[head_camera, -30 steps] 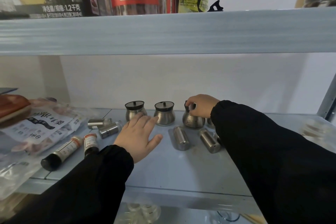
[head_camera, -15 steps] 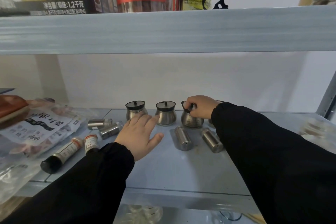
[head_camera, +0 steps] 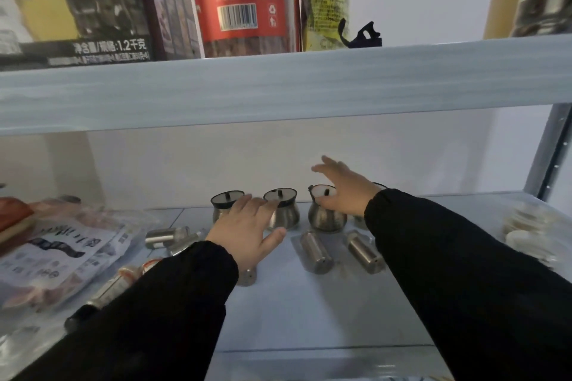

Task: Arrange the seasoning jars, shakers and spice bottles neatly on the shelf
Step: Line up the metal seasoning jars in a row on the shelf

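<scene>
Three round steel seasoning jars with dark lids stand in a row at the back of the grey shelf: left jar, middle jar, right jar. My right hand hovers open over the right jar, fingers spread, holding nothing. My left hand rests flat and open in front of the left and middle jars. Steel shakers lie on their sides: two in front of the right jar, two more left of my left hand. Spice bottles with red-white labels lie further left.
A plastic food bag fills the shelf's left end. Clear round containers sit at the right end by the metal upright. The shelf board above carries boxes and a red package, low over my hands.
My right hand has let go of the right jar's lid and lifted, fingers opening. The left hand has stayed put. The view has tilted slightly downward.
</scene>
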The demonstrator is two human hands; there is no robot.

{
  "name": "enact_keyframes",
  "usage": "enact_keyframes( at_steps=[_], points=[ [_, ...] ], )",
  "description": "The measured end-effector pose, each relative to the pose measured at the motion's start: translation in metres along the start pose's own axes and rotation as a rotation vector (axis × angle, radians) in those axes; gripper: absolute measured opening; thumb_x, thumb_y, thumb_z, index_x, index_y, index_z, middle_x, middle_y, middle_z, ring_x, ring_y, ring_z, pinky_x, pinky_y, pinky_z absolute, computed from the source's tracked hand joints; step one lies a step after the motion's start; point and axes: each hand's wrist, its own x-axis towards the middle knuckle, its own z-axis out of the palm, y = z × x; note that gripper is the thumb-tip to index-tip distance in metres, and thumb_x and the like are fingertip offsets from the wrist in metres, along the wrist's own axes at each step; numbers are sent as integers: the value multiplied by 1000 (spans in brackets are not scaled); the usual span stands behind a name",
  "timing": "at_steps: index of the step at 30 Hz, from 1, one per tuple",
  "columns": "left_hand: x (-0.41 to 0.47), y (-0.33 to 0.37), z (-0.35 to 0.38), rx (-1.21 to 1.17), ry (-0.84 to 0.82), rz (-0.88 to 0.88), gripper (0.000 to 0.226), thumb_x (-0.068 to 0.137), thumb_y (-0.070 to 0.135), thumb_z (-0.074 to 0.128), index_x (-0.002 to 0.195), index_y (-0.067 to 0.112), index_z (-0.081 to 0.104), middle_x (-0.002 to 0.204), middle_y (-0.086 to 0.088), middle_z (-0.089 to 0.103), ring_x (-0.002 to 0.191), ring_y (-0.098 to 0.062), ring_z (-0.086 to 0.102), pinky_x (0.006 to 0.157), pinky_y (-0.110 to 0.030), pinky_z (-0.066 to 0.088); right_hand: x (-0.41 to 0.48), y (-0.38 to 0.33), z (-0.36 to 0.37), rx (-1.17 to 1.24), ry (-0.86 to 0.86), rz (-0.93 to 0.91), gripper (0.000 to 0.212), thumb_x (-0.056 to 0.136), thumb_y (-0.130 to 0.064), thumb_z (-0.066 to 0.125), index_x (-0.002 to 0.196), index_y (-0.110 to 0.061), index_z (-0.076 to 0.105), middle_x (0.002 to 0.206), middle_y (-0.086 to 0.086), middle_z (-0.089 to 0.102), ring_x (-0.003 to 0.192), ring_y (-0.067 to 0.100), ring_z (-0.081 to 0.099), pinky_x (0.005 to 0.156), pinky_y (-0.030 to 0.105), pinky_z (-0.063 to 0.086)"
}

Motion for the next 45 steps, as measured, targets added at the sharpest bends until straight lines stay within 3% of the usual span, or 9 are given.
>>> enact_keyframes(
  at_steps=[3,8,12,18,23,31,36,39,45],
  points=[
    [33,-13,-20,-23,7,-45,66,87,60,30,144,27,34,137,-3,48,124,-27,44,97,-41,42,-24,-31,-31,59,195,-55,80,86,-56,53,151,-45,7,161,-16,-6,147,9,-13,115,32,7],
    [87,-29,-29,-114,-183,-85,59,91,60,41,142,29,37,136,-4,48,118,-25,52,97,-41,44,-89,-71,-30,-128,435,-110,82,81,-70,42,149,-49,2,162,-13,1,147,8,-11,115,31,6],
    [109,-20,-10,-90,-259,-78,56,89,64,39,126,26,57,123,-6,57,110,-29,57,93,-40,46,-128,-71,8,-230,420,-53,81,82,-69,41,151,-42,8,163,-4,7,149,19,-7,119,45,17],
    [116,-12,12,-58,-217,-80,43,82,59,46,104,27,63,101,-9,55,91,-33,55,80,-38,48,-156,-49,35,-203,330,88,81,81,-73,38,151,-42,12,163,-7,2,149,15,-9,120,37,13],
    [117,-18,11,-132,-277,-35,32,86,37,51,116,35,61,109,1,63,99,-28,55,86,-35,46,-165,-38,30,-203,303,115,80,80,-73,38,151,-42,15,163,-6,6,149,14,-7,114,24,2],
    [100,-27,3,-181,-168,14,40,79,-7,45,83,27,66,96,1,59,91,-23,58,75,-29,41,-176,-16,27,-146,276,133,78,78,-77,37,147,-50,12,162,-13,0,147,8,-9,115,28,8],
    [97,-26,-4,-192,-186,-36,18,89,22,54,100,26,68,105,1,56,97,-22,55,89,-38,46,-184,-5,24,-119,260,152,79,75,-80,35,146,-52,11,161,-13,-1,147,9,-7,118,34,12],
    [91,-24,-8,-133,-230,-54,30,87,47,58,112,33,66,107,1,57,97,-23,55,86,-39,48,-184,-2,23,-116,247,137,80,76,-79,35,147,-51,12,161,-14,-2,147,9,-7,116,32,10],
    [88,-17,-11,-125,-229,-40,32,90,36,58,121,30,64,113,-1,58,103,-24,55,87,-34,44,-179,-1,21,-128,239,93,79,78,-75,40,148,-48,14,162,-12,3,147,9,-4,112,27,8]
  ],
)
